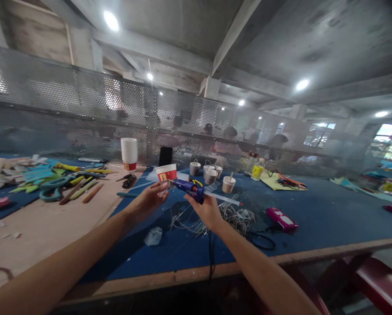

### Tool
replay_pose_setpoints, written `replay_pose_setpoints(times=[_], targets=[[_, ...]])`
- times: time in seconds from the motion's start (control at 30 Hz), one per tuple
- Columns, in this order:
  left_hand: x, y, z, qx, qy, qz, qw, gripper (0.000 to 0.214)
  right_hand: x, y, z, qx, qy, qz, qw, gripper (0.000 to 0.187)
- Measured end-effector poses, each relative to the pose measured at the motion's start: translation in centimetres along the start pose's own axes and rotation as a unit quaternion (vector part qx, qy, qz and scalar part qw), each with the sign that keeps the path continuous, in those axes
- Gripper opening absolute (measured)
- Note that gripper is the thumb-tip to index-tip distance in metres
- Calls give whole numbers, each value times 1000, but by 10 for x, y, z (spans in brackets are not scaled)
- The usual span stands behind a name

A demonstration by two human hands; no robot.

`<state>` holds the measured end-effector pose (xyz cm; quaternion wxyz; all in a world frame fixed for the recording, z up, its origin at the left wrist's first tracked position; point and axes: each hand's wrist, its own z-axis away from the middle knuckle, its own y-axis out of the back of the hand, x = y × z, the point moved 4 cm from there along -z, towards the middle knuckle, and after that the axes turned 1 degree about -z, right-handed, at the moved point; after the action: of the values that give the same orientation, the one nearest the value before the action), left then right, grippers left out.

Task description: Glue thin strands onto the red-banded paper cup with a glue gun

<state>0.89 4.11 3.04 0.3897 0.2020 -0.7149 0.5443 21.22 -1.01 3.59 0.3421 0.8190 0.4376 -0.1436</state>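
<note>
My right hand (209,212) is wrapped round a blue hot glue gun (190,188), with a clear glue stick (224,199) jutting from its back end. The gun's nozzle points left, towards the pinched fingertips of my left hand (152,197). Something small and pale seems to be between those fingertips, but I cannot make out what it is. Directly behind them is a red and white paper cup (166,172); whether the left fingers touch it I cannot tell. Grey cord and thin wires lie tangled (238,218) beyond my right wrist.
Several small cups with handles (210,176) stand beyond the glue gun. A tall cup stack (129,153) and a dark phone (165,156) are at the back. Scissors (55,188) and wooden sticks lie left. A magenta box (281,219) sits right. A perforated metal screen (179,105) borders the table.
</note>
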Motion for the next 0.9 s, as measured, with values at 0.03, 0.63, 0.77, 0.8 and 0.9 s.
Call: replay_pose_setpoints(times=[0.03, 0.63, 0.77, 0.8, 0.9], targets=[[0, 0, 0, -1, 0, 1, 1000, 22, 1, -1, 0, -3, 2, -8, 1000, 34], [-1, 0, 0, 2, -15, -5, 1000, 26, 11, -3, 2, -7, -10, 102, 995, 32], [0, -1, 1, -3, -17, -21, 1000, 24, 11, -3, 3, -8, -4, 116, 993, 31], [0, -2, 1, -2, -18, -22, 1000, 24, 11, -3, 3, -8, -1, 118, 993, 31], [0, -1, 1, -2, -15, -18, 1000, 24, 12, -4, 4, -8, 4, 123, 992, 33]])
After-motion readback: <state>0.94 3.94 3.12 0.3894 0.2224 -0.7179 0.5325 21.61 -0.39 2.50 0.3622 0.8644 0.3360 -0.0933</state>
